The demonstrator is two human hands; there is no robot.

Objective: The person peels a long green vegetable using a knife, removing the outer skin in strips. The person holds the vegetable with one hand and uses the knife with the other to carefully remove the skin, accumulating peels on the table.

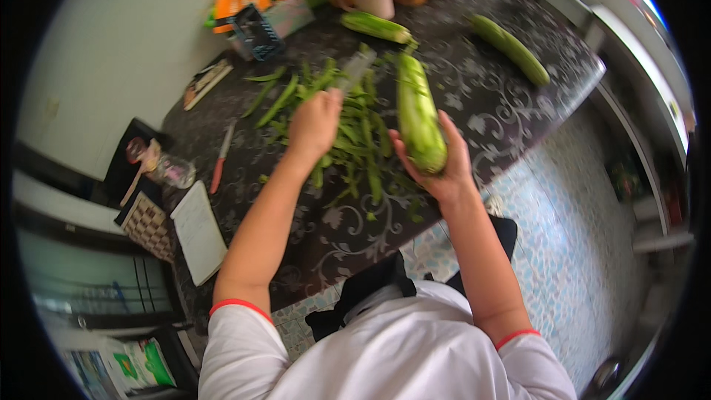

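My left hand [315, 123] is closed around the handle of a blurred bladed tool [357, 69], whose exact kind I cannot make out. The tool points away from me, over a heap of green vegetable peelings [355, 128] spread on the dark table. In my right hand [452, 172] lies a long green gourd [417, 114], gripped at its near, thick end. Pale patches and darker strips show on its skin. Between the tool and this gourd there is a gap.
The floral-patterned table [477, 144] also holds a green gourd [511, 50] at right and another gourd [375, 28] near a pink mug [377, 3]. A red-handled knife [222, 158], a notebook [198, 233] and a glass jar [175, 171] lie at left. Packets [241, 5] stand at the back.
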